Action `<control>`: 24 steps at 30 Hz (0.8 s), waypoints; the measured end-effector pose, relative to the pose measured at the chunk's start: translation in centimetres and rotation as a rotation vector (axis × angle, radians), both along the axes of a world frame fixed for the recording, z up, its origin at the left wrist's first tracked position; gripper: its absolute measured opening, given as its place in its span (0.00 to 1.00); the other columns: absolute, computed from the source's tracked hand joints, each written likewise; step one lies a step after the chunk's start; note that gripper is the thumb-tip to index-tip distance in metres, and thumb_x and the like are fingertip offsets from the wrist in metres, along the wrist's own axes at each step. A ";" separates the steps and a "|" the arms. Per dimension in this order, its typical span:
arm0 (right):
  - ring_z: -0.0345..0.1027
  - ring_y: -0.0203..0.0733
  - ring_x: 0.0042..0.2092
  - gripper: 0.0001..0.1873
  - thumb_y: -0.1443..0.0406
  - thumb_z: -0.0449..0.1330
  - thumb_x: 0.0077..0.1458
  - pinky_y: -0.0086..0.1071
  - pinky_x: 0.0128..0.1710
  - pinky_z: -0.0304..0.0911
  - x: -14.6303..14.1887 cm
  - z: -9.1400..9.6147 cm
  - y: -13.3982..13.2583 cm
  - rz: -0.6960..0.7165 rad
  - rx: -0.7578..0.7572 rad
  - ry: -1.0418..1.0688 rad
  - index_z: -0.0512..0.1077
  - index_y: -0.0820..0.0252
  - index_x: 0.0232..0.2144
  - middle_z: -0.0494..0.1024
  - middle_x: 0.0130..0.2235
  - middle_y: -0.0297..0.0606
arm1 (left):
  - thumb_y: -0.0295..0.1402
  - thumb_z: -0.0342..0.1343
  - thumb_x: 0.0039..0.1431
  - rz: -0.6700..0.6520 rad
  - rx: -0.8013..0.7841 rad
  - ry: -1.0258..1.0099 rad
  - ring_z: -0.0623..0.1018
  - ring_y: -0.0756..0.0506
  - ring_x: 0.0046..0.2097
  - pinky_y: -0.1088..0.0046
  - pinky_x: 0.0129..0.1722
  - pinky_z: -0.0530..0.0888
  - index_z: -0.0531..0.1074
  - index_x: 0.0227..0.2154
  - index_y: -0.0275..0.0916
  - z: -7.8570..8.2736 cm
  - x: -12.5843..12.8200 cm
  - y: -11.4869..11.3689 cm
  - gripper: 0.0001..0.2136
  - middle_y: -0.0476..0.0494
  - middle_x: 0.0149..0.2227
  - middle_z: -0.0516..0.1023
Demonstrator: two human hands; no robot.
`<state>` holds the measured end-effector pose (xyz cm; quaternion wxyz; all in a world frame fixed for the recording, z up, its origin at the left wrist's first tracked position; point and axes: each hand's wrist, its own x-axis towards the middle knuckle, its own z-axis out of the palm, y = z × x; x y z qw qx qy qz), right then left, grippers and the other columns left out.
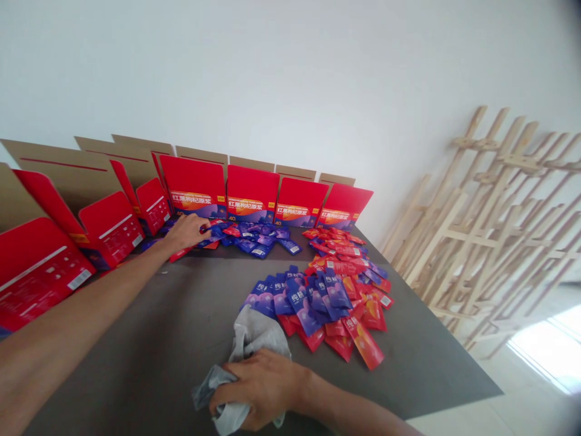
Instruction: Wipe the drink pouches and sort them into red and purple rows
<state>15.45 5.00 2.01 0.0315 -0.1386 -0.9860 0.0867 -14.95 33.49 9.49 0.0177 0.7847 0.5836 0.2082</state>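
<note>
My left hand (188, 231) reaches to the far left side of the grey table, over a pile of blue and red sachets (261, 236). Its fingers are curled, and I cannot make out what is between them. A red sachet (180, 254) lies just below it. Close to me, my right hand (261, 387) is closed around a crumpled grey-white cloth (256, 330), which bunches out on both sides of the fingers. Right beside the cloth, blue sachets (302, 303) lie on top of red sachets (363, 342) in a loose heap.
Red open-topped cartons (254, 181) line the wall, and more cartons (111, 224) run down the left side of the table (181, 315). Red sachets (338, 245) trail toward the back right. Wooden easel-like frames (472, 242) lean beyond the table's right edge.
</note>
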 end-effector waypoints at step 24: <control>0.75 0.42 0.44 0.34 0.44 0.72 0.49 0.36 0.50 0.70 -1.6 -0.5 -0.4 -0.933 -1.337 1.165 0.73 0.56 0.51 0.79 0.42 0.36 | 0.41 0.75 0.52 -0.075 -0.398 -1.736 0.80 0.49 0.34 0.72 0.38 0.81 0.72 0.37 0.38 -3.4 13.4 -23.7 0.19 0.50 0.33 0.81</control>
